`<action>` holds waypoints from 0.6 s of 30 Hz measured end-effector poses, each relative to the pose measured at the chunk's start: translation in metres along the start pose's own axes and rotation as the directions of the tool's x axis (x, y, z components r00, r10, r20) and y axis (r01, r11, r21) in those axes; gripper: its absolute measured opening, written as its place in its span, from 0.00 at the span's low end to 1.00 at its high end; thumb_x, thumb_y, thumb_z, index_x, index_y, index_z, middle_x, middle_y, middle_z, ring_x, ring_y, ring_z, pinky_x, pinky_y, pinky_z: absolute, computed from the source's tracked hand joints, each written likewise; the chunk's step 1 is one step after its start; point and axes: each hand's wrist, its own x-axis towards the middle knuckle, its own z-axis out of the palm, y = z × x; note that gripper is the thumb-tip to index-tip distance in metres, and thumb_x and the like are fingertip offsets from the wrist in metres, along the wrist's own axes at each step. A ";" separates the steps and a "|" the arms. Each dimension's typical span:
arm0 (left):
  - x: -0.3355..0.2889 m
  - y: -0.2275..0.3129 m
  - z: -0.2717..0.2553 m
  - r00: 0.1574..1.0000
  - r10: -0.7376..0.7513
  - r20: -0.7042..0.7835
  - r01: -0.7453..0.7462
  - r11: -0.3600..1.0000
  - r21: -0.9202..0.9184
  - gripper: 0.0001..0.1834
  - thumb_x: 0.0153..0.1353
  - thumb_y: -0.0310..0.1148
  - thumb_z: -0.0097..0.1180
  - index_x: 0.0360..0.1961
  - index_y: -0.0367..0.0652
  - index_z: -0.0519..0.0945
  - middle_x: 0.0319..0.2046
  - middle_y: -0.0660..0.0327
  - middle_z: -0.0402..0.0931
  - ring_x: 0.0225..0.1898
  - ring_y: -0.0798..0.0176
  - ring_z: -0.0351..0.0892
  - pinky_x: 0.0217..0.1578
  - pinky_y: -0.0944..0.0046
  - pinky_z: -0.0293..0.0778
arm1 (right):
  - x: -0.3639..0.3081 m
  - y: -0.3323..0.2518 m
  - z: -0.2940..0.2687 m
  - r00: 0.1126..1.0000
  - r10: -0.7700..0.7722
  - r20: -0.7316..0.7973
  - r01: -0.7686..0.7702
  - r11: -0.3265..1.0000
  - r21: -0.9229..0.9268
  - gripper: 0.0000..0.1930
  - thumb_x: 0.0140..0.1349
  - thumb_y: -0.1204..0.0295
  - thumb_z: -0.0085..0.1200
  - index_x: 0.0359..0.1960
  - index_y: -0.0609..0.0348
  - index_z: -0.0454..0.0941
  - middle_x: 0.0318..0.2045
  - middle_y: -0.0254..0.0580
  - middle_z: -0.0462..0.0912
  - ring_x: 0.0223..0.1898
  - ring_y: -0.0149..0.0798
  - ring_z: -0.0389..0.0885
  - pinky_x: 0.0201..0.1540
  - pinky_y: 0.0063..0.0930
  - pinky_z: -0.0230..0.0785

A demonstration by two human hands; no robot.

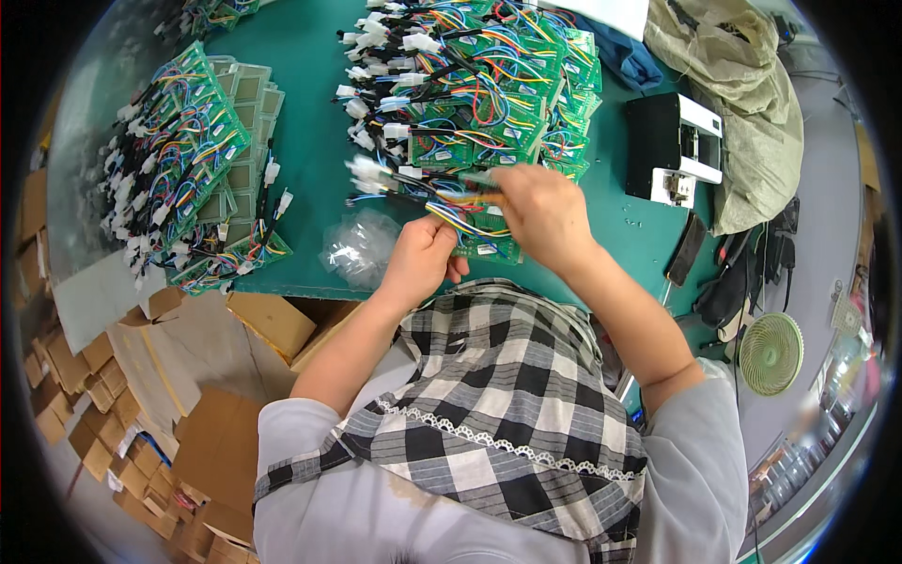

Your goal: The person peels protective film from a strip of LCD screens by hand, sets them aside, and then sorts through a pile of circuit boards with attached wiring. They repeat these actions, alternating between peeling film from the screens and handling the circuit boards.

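My left hand (420, 258) is closed on the near left edge of a green circuit board (498, 248) by the table's front edge. Blue, yellow and black wires (449, 215) run from this board past my left fingertips to white connectors (368, 175) on the left. Over the board's right side, my right hand (547, 214) is closed in a pinch. A blurred, thin orange-brown shape reaches left from its fingers, and I cannot make out what they hold. Just beyond both hands lie rows of wired green circuit boards (512, 122).
Another stack of wired boards (202, 122) lies at the left. A clear plastic bag (361, 248) sits beside my left hand. To the right are a black-and-white device (675, 150), a phone (686, 248), a cloth sack (766, 122) and a green fan (770, 353). Cardboard boxes (221, 446) stand below left.
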 end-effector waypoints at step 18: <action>0.034 0.069 -0.057 0.842 0.499 -0.202 -0.091 0.502 0.860 0.12 0.63 0.48 0.58 0.39 0.54 0.83 0.30 0.58 0.84 0.32 0.48 0.84 0.34 0.50 0.77 | 0.040 0.038 0.054 0.966 -0.089 -0.243 -0.025 0.904 -0.428 0.32 0.60 0.57 0.61 0.68 0.32 0.68 0.71 0.44 0.62 0.72 0.49 0.59 0.71 0.59 0.42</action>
